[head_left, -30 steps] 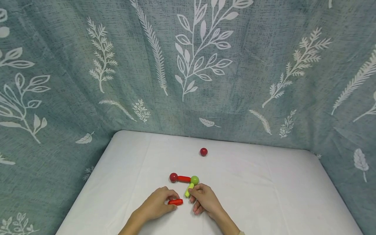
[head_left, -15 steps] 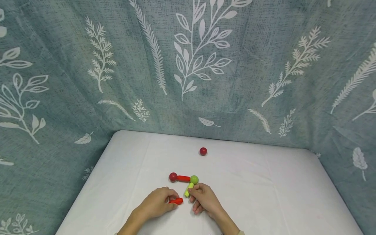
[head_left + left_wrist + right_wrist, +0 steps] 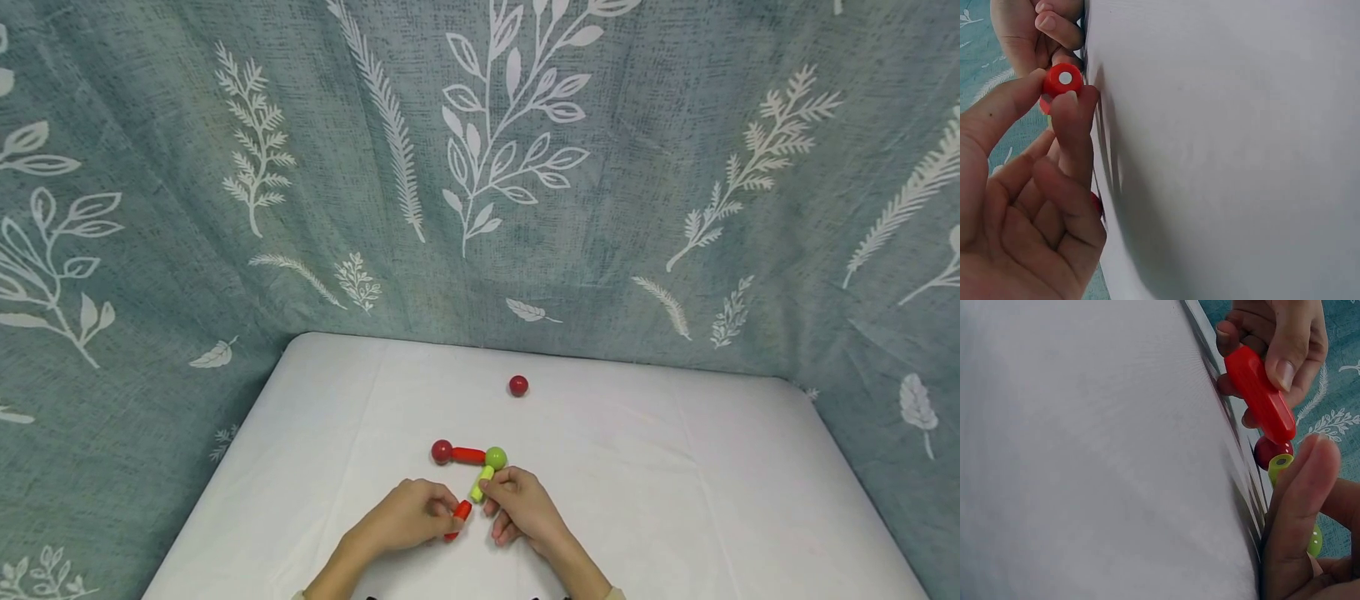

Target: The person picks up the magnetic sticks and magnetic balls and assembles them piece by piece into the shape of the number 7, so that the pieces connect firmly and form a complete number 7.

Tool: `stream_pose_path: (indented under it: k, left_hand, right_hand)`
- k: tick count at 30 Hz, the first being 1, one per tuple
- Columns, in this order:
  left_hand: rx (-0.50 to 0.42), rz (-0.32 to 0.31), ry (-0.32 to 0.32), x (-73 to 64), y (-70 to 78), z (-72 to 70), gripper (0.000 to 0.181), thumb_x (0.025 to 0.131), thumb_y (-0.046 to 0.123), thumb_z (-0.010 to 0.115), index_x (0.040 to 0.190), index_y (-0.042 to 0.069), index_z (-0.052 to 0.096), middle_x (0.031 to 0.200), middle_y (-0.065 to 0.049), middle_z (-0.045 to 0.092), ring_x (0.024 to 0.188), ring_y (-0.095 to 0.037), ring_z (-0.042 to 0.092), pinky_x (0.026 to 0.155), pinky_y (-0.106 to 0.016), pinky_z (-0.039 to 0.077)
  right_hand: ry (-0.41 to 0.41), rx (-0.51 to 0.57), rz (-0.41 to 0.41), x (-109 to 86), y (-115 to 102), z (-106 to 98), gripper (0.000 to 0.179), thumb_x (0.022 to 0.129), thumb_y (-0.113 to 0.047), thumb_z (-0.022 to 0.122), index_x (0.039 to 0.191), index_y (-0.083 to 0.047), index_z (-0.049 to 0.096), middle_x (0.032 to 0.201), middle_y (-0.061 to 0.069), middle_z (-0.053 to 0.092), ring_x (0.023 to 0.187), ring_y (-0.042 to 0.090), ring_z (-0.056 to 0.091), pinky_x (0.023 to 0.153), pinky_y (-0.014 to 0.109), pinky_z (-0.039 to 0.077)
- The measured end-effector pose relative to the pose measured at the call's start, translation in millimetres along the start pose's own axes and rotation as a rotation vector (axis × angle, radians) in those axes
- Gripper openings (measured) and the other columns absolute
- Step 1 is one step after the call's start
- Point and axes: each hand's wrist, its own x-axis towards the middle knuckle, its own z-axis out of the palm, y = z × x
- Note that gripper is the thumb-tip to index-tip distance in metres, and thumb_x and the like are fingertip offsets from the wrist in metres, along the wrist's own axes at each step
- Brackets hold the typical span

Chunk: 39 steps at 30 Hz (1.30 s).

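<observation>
Between thumb and fingers, my left hand (image 3: pixel 412 517) pinches a red rod (image 3: pixel 463 509) with flattened sides, tilted toward the yellow-green rod. A pale round disc marks the near end of this red rod (image 3: pixel 1054 87) in the left wrist view. My right hand (image 3: pixel 525 504) holds the yellow-green rod (image 3: pixel 482 485) by thumb and finger; its upper end meets a green ball (image 3: pixel 496 457). From that ball a second red rod (image 3: pixel 468 456) runs left to a dark red ball (image 3: pixel 442 452). The yellow-green rod's near end (image 3: pixel 1280 461) has a grey disc in the right wrist view.
Another dark red ball (image 3: pixel 518 386) lies alone farther back on the white-covered table (image 3: pixel 637 467). Behind the table and at its sides hangs a grey-green curtain (image 3: pixel 330 167) with white leaf prints.
My left hand has turned its red rod from nearly level to a steep slant, its upper end now close to the yellow-green rod. The right hand stays in place.
</observation>
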Motion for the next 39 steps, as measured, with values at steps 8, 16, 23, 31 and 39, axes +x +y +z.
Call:
stream_pose_path:
  k: [8,16,23,31,39]
  left_hand:
    - [-0.041,-0.02,-0.006,5.0,1.5,1.2,0.014,0.087,0.03,0.076,0.092,0.017,0.073,0.068,0.004,0.068,0.052,-0.014,0.061,0.054,-0.025,0.046]
    - [-0.069,-0.016,-0.019,8.1,2.9,2.3,0.016,0.088,0.03,0.076,0.092,0.015,0.073,0.067,0.003,0.068,0.053,-0.014,0.061,0.053,-0.026,0.046]
    - [-0.066,-0.025,-0.019,10.0,0.7,3.5,0.015,0.088,0.03,0.076,0.091,0.016,0.072,0.068,0.003,0.068,0.055,-0.014,0.062,0.053,-0.026,0.047]
    - [-0.068,-0.022,-0.022,8.1,2.9,4.3,0.017,0.088,0.031,0.076,0.092,0.015,0.072,0.068,0.002,0.068,0.057,-0.014,0.061,0.053,-0.025,0.046]
    - [-0.014,-0.005,-0.008,8.8,2.5,2.2,0.019,0.09,0.035,0.073,0.093,0.016,0.073,0.069,0.007,0.066,0.056,-0.006,0.052,0.051,-0.022,0.039]
  right_hand:
    - [-0.001,0.0,0.0,0.3,-1.0,1.2,0.037,0.1,-0.027,0.064,0.111,0.006,0.053,0.077,0.011,0.066,0.043,0.011,0.058,0.041,0.024,0.048]
    - [-0.006,0.011,-0.002,-0.1,-1.6,1.5,0.036,0.1,-0.026,0.064,0.111,0.007,0.053,0.078,0.012,0.065,0.043,0.011,0.058,0.041,0.023,0.049]
    - [-0.002,0.013,-0.001,0.4,-1.1,1.2,0.035,0.1,-0.025,0.063,0.11,0.007,0.053,0.076,0.011,0.064,0.043,0.011,0.058,0.041,0.023,0.049]
    - [-0.003,0.017,0.002,-0.2,0.1,0.7,0.035,0.1,-0.025,0.063,0.111,0.007,0.053,0.076,0.011,0.064,0.043,0.011,0.058,0.041,0.023,0.049]
    - [-0.007,0.021,-0.001,-0.6,0.4,0.5,0.036,0.1,-0.025,0.063,0.112,0.008,0.053,0.076,0.01,0.064,0.044,0.01,0.058,0.042,0.023,0.049]
